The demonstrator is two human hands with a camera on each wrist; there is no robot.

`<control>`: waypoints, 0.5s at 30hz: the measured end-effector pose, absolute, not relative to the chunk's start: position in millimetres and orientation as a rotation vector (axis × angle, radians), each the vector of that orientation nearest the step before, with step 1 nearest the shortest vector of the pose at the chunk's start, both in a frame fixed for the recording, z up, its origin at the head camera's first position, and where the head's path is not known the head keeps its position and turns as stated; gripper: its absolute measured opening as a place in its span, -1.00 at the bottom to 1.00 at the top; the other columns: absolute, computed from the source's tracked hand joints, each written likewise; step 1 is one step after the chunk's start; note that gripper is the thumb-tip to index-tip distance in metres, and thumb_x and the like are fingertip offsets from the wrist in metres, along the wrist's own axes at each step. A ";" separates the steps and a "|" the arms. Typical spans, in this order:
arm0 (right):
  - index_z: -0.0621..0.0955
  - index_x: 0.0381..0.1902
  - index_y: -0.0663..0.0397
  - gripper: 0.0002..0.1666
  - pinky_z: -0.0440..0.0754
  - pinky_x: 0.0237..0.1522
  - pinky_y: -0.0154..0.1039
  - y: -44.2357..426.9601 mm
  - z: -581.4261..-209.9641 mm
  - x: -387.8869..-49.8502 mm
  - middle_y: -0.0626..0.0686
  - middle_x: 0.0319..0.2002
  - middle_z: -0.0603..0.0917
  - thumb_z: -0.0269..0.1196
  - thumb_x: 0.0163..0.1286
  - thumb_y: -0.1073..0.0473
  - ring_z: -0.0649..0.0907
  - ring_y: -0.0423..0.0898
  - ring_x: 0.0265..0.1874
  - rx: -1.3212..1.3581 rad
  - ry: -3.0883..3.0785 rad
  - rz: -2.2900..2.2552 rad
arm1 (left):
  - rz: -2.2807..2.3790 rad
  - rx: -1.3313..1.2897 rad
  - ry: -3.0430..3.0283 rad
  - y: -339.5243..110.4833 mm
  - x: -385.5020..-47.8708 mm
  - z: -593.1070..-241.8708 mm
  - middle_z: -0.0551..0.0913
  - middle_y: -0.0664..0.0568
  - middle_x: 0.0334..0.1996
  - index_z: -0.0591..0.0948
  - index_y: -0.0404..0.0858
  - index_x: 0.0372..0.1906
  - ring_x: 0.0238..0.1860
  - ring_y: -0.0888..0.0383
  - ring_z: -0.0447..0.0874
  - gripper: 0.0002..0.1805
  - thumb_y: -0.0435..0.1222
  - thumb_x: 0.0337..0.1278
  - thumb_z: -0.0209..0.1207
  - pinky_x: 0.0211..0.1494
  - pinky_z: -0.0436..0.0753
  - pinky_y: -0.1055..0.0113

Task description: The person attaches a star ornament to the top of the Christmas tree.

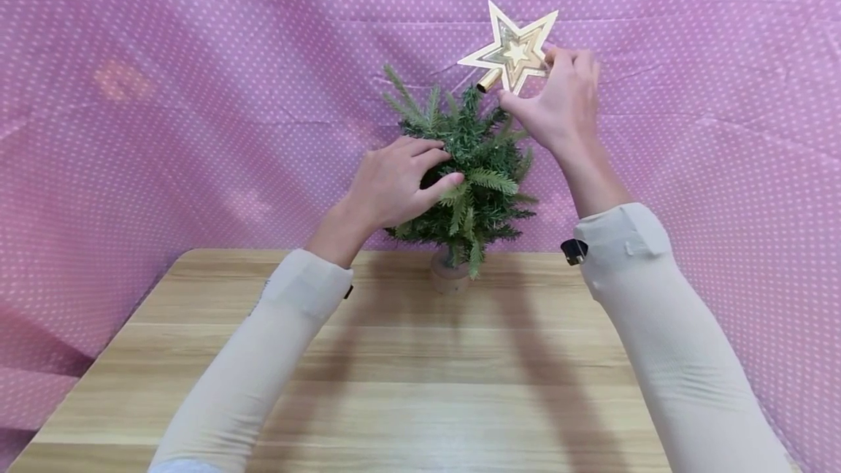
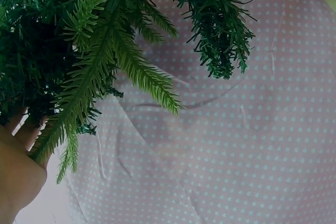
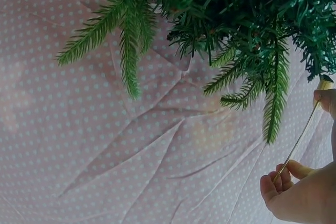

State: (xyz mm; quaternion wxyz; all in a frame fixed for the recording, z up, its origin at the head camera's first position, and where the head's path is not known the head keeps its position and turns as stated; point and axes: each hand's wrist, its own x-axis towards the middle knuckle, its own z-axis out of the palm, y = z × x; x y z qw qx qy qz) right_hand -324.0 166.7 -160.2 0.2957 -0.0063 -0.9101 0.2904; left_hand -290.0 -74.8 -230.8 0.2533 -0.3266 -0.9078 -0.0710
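Note:
A small artificial Christmas tree [image 1: 486, 159] stands at the far edge of the table on a round base [image 1: 450, 276]. Just over its tip, my right hand [image 1: 568, 97] holds a gold star tree topper [image 1: 515, 50] by its right-hand points, between thumb and fingers. The star leans, and its short tube [image 1: 488, 81] is close beside the top branch; whether they touch I cannot tell. My left hand [image 1: 401, 181] grips the tree's upper left side, fingertips partly hidden in the needles. In the right wrist view the star appears edge-on as a thin line.
A light wood-grain table [image 1: 427, 385] spreads in front of the tree. Behind and around it hangs a pink dotted cloth [image 1: 230, 93] with folds. Both forearms in pale sleeves [image 1: 677, 327] reach across the table, each with a small dark device at the wrist.

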 end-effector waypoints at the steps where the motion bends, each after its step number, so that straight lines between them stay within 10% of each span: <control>1: 0.33 0.52 0.05 0.06 0.32 0.34 -0.24 166.0 -160.3 -324.4 0.05 0.34 0.35 0.42 0.16 -0.24 0.29 -0.06 0.31 -0.017 -2.420 0.767 | -0.193 -0.888 -2.467 -74.6 -289.9 -230.8 0.55 0.09 0.33 0.63 -0.05 0.29 0.34 0.03 0.47 -0.30 0.31 0.43 -0.16 0.17 0.60 -0.13; 15: 0.42 0.40 0.11 -0.03 0.32 0.31 -0.26 159.8 -165.3 -326.4 0.07 0.28 0.38 0.45 0.15 -0.22 0.32 -0.06 0.28 0.048 -2.358 0.761 | -0.197 -0.891 -2.451 -74.3 -290.2 -231.4 0.56 0.07 0.32 0.64 -0.06 0.28 0.33 0.03 0.49 -0.31 0.30 0.43 -0.14 0.17 0.61 -0.08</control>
